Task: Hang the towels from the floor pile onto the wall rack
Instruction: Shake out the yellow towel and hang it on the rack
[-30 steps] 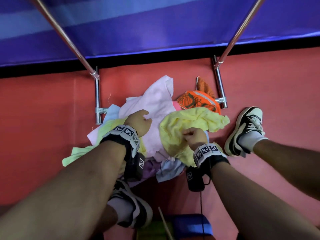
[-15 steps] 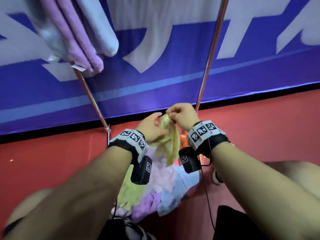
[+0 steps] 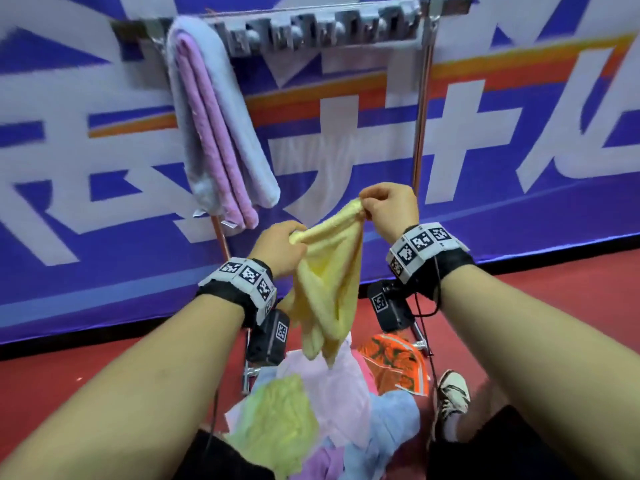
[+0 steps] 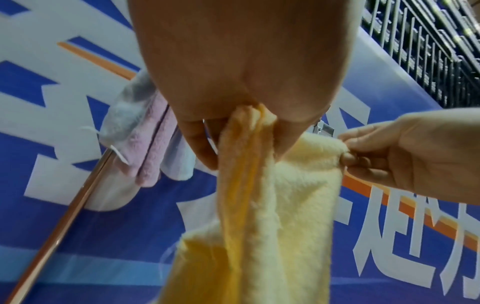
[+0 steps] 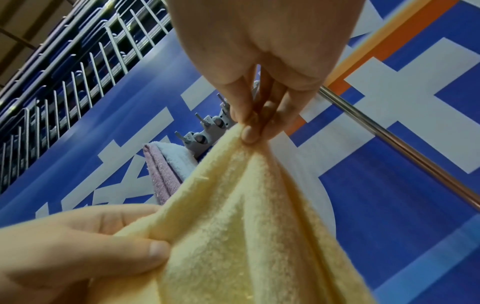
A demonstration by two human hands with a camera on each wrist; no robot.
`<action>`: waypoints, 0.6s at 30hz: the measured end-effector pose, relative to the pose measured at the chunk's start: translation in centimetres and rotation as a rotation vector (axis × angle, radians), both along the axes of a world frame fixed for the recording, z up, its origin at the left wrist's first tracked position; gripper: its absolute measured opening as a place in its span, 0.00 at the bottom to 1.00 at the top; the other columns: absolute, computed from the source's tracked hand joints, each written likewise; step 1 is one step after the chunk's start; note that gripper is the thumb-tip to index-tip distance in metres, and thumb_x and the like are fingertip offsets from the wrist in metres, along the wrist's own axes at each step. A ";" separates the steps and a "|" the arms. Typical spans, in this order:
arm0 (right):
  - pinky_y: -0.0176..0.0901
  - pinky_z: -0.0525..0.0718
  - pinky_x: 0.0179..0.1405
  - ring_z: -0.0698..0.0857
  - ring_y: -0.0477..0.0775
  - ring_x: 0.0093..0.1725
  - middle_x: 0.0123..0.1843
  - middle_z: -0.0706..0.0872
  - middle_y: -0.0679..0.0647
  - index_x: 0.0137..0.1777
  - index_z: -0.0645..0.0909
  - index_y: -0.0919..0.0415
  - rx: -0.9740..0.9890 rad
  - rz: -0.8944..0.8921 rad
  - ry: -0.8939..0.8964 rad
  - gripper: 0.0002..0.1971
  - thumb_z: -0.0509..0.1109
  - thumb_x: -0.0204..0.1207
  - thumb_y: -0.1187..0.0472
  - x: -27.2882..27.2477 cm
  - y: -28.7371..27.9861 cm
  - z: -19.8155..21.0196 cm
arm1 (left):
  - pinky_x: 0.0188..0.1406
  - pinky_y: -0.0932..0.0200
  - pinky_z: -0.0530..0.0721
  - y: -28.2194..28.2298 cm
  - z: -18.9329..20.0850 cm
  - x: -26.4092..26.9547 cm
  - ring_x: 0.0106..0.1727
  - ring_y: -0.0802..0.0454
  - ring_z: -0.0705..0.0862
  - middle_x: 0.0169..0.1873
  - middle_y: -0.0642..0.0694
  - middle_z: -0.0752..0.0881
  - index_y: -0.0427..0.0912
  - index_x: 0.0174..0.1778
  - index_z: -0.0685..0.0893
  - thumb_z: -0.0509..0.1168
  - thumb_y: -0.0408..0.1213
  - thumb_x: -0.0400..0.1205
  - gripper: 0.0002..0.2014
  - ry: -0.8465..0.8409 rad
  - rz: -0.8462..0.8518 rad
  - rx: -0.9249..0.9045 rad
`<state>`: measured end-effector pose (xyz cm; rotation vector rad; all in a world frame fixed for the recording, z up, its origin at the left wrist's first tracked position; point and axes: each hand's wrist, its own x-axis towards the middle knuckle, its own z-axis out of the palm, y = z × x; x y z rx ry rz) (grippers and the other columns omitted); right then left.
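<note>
A yellow towel [image 3: 329, 292] hangs in the air between my two hands, above the floor pile [image 3: 322, 417]. My left hand [image 3: 280, 247] grips one end of its top edge; my right hand [image 3: 388, 207] pinches the other end, a little higher. In the left wrist view the yellow towel [image 4: 262, 205] runs down from my left hand [image 4: 233, 133], and in the right wrist view my right hand [image 5: 254, 127] pinches a corner of the yellow towel [image 5: 246, 216]. The rack [image 3: 325, 32] with its hooks is up on the wall, and a grey and pink towel [image 3: 214, 129] hangs at its left end.
The pile holds green, pink, blue and purple towels and an orange patterned cloth [image 3: 398, 362]. Two metal poles [image 3: 420, 126] run from the rack down to the red floor [image 3: 554, 306]. My shoe [image 3: 452, 393] stands right of the pile. A blue banner [image 3: 519, 133] covers the wall.
Both hands have lifted the yellow towel from the pile and pulled its top edge apart. The view has tilted up, so the rack and its hung towel now show.
</note>
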<state>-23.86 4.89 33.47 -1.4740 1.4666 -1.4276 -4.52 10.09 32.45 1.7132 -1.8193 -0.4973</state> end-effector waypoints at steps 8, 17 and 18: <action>0.47 0.84 0.54 0.85 0.52 0.49 0.49 0.84 0.50 0.56 0.86 0.56 0.155 0.161 0.026 0.12 0.72 0.73 0.63 -1.0 1.2 -1.2 | 0.31 0.58 0.83 0.4 1.5 -3.0 0.33 0.52 0.79 0.44 0.42 0.80 0.43 0.67 0.78 0.58 0.27 0.81 0.19 0.312 0.005 0.032; 0.50 0.81 0.42 0.81 0.52 0.37 0.35 0.83 0.54 0.37 0.81 0.55 0.293 0.683 0.202 0.09 0.78 0.67 0.67 1.4 3.8 -6.3 | 0.24 0.64 0.82 -1.0 -0.7 -2.9 0.32 0.51 0.80 0.34 0.44 0.79 0.45 0.61 0.80 0.55 0.25 0.82 0.17 0.467 0.148 -0.003; 0.45 0.80 0.38 0.80 0.49 0.33 0.32 0.82 0.52 0.35 0.80 0.55 0.305 0.673 0.245 0.09 0.77 0.67 0.68 1.5 3.6 -6.8 | 0.30 0.61 0.85 -1.6 -1.3 -2.4 0.34 0.49 0.80 0.35 0.44 0.79 0.46 0.59 0.81 0.56 0.26 0.81 0.16 0.468 0.166 -0.016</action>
